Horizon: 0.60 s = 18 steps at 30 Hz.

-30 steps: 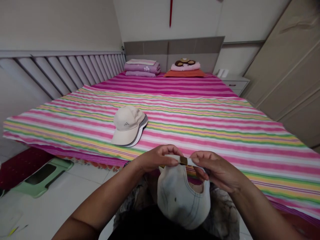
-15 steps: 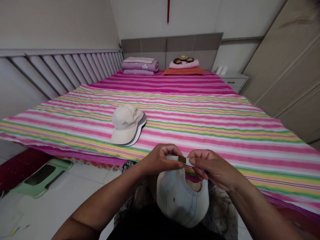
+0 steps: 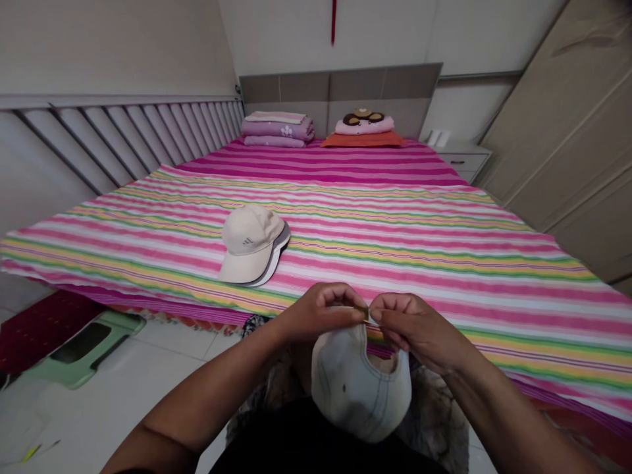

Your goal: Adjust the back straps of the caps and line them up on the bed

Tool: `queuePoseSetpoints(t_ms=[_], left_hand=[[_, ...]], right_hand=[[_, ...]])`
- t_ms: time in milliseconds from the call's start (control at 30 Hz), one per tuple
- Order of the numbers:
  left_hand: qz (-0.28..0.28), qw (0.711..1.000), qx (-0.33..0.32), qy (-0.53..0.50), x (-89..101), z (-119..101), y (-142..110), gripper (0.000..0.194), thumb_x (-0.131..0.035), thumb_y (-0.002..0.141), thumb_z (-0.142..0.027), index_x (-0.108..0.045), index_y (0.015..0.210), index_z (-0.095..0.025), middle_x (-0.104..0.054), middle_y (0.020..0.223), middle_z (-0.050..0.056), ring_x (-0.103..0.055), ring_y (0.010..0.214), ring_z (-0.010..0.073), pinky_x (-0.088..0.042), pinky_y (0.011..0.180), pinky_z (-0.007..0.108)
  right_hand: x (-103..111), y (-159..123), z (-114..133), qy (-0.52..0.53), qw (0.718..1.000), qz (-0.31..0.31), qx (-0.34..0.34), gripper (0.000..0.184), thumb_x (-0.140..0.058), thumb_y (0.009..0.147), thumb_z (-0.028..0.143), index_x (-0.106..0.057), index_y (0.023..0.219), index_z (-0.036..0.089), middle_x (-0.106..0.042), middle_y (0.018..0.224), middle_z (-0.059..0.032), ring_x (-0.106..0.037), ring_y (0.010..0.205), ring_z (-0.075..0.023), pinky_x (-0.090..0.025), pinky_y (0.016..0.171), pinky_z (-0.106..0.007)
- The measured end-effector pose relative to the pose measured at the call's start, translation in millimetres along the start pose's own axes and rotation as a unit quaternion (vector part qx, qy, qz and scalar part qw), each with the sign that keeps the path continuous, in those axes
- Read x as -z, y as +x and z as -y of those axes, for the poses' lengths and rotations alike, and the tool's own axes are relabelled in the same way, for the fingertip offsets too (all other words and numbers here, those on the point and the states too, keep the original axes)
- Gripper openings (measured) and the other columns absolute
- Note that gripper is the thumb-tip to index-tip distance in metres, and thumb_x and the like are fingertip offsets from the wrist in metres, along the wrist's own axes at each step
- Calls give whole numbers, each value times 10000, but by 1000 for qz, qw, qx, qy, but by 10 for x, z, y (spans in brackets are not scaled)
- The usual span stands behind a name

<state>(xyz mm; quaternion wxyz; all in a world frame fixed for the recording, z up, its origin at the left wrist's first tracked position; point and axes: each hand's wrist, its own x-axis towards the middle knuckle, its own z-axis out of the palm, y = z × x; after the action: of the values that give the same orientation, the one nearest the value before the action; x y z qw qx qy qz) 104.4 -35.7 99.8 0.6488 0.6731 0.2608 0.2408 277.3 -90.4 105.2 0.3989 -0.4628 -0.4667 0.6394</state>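
Big bed (image 3: 395,263) with a pink-and-yellow striped sheet takes up most of the view, with folded bedding (image 3: 279,128) up at 12 o'clock. At about 11 o'clock from the hands sits a stack of caps (image 3: 251,247), the top one beige with a small Adidas-style three-bar logo; no other writing is readable. A pale cap (image 3: 360,388) hangs at the bed's near edge, its strap (image 3: 345,309) pinched by the left hand (image 3: 318,313) and right hand (image 3: 415,326), either side of a tiny brass buckle (image 3: 366,314).
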Motion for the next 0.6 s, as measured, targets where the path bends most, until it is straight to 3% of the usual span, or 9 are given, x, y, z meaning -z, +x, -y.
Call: queuePoseSetpoints(t_ms=[167,267,333,500,600], left_hand=[[76,988,103,-86,83,37,88,275,-600,690,-392,-564,678,-120,-439,555,-36,-352,494,50,-272,478,193],[62,974,131,-175,127,88,112,260,-657,632,-357,-551,655,-120,-430,519,-43,-345,444,42,-248,440,189],[38,966,136,-214,161,110,114,273,-689,590,-344,-555,651,-115,-451,527,-36,-372,437,44,-252,430,187],[25,955,148,-255,242,124,119,292,-737,527,-307,-574,646,-95,-475,517,-27,-411,434,45,-280,432,179],[41,953,152,-259,248,120,132,284,-739,528,-302,-575,627,-92,-476,494,-26,-409,417,45,-280,427,184]], right_hand=[[61,17,37,9,999,40,-21,275,-611,694,391,-543,596,143,-457,386,50,-329,349,-47,-244,390,-196],[205,45,-16,25,993,107,-45,339,-585,716,458,-587,685,121,-585,555,-15,-491,471,-92,-349,471,-218],[313,59,-108,30,991,121,-52,377,-600,699,481,-607,712,104,-601,604,-29,-518,519,-105,-374,508,-225],[426,26,-333,98,993,60,-40,334,-732,577,411,-574,626,121,-563,531,11,-487,463,-84,-354,473,-200],[412,-28,-339,143,990,13,-3,303,-731,592,385,-564,638,136,-562,530,15,-484,450,-82,-349,457,-193]])
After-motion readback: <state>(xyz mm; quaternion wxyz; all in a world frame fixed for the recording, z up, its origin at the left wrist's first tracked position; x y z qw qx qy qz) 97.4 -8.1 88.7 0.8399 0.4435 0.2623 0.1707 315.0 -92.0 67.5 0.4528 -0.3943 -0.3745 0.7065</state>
